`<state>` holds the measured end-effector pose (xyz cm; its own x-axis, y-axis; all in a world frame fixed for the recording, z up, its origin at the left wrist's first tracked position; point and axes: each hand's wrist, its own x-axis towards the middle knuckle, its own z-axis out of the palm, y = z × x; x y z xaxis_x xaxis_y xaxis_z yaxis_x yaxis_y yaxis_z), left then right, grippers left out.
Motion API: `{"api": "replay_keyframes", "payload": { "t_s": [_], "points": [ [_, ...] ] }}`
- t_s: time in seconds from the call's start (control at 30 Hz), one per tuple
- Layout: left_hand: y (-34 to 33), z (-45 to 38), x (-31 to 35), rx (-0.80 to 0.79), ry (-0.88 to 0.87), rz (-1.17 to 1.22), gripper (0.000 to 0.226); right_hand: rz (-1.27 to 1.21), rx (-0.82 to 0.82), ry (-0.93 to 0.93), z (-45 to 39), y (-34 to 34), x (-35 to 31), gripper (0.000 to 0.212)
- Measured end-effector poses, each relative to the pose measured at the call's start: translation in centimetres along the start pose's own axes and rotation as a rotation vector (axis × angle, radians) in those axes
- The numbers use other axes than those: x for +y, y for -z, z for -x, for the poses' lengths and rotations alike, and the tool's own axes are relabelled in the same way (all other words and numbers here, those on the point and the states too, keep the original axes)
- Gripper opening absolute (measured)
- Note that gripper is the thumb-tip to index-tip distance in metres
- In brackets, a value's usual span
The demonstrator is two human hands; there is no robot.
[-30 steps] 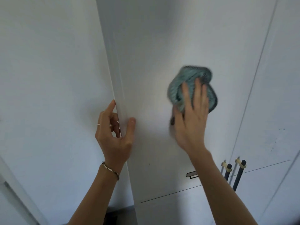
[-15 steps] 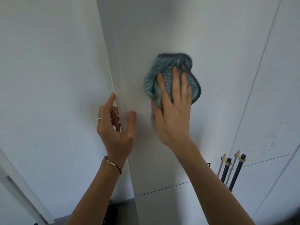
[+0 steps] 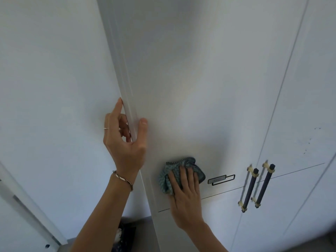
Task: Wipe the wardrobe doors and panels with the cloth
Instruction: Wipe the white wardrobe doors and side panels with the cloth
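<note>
From my head camera, my right hand (image 3: 185,195) lies flat with straight fingers, pressing the blue cloth (image 3: 180,174) against the white wardrobe door (image 3: 181,88), low down, just left of a small label (image 3: 221,179). My left hand (image 3: 125,140) grips the door's edge, thumb in front, fingers behind. The cloth is bunched up, so it might slip out from under my fingers and fall.

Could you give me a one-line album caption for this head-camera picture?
Right hand presses a teal cloth flat against the white wardrobe door while the left hand holds its edge.
</note>
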<state>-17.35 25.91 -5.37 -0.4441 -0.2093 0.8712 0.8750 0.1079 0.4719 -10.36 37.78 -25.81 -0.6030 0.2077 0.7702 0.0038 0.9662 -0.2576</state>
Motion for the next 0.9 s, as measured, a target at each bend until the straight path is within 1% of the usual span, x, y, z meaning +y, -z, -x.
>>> {"api": "replay_keyframes", "payload": {
  "t_s": [0.07,0.13,0.17,0.23,0.33,0.47,0.57,0.7,0.9],
  "points": [
    [-0.1,0.1,0.0,-0.003,0.005,0.0,0.061,0.003,-0.037,-0.022,0.7,-0.1,0.0,0.051],
    [-0.1,0.1,0.0,-0.004,0.005,-0.003,0.061,0.011,-0.04,-0.028,0.7,0.0,0.1,0.049],
    [0.0,0.2,0.0,-0.007,0.007,-0.006,0.06,0.01,-0.034,-0.03,0.6,0.1,0.1,0.052],
    [0.0,0.1,0.0,-0.008,0.004,-0.011,0.059,-0.005,0.006,-0.017,-0.9,1.0,-0.1,0.062],
    [0.0,0.1,0.0,-0.009,0.007,-0.015,0.059,-0.037,0.098,0.019,-5.2,3.4,-0.8,0.069],
    [0.0,0.2,0.1,-0.005,-0.02,-0.02,0.061,-0.05,0.185,0.068,-11.6,7.4,-2.1,0.073],
    [0.0,0.3,0.1,-0.001,-0.031,-0.047,0.06,-0.074,0.218,0.054,-13.4,8.4,-3.0,0.069],
    [-0.1,0.8,0.0,0.009,-0.021,-0.058,0.06,-0.063,0.242,0.056,-11.1,6.4,-2.5,0.067],
    [0.3,3.0,-0.8,-0.002,0.05,-0.056,0.061,0.004,0.078,0.01,-0.8,-0.2,0.3,0.061]
  ]
}}
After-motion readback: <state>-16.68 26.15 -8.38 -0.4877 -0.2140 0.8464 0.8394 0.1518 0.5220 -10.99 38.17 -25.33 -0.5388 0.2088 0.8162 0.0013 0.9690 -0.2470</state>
